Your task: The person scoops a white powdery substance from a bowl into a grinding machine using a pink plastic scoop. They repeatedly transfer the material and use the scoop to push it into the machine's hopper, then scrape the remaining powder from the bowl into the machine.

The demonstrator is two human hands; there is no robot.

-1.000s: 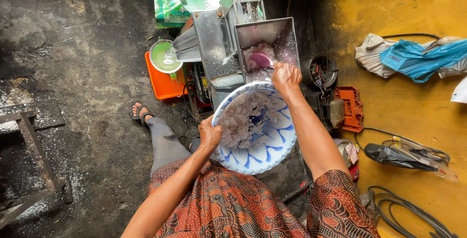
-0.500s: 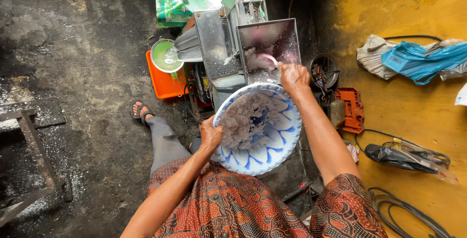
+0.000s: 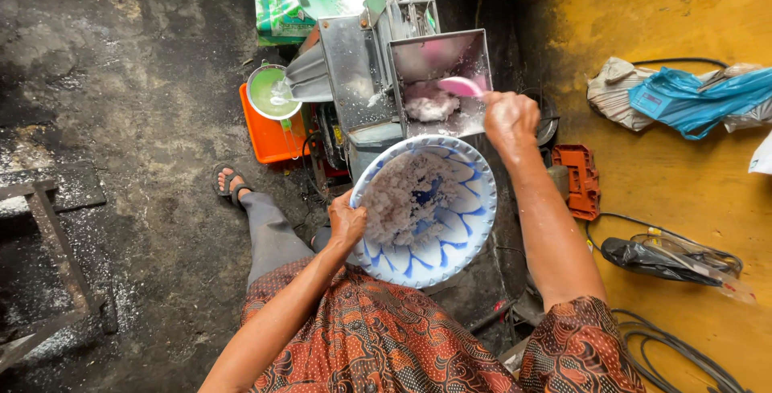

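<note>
Two hands at a blue-and-white basin of white shreds

Left hand (image 3: 347, 223) grips the basin (image 3: 450, 240) rim, elbow bent; beyond the basin, the right hand (image 3: 510, 120), arm outstretched, closes its fingers on a pink scoop (image 3: 461, 86) in the metal hopper (image 3: 438, 55).

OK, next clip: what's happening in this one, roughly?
A person stands over a metal grinding machine on a dark floor. The left hand grips the rim of a blue-and-white bowl that holds white shredded material. The right hand holds a pink scoop over the machine's open metal hopper, where a clump of the same white stuff lies. At the machine's spout, a small green bowl sits on an orange crate.
</note>
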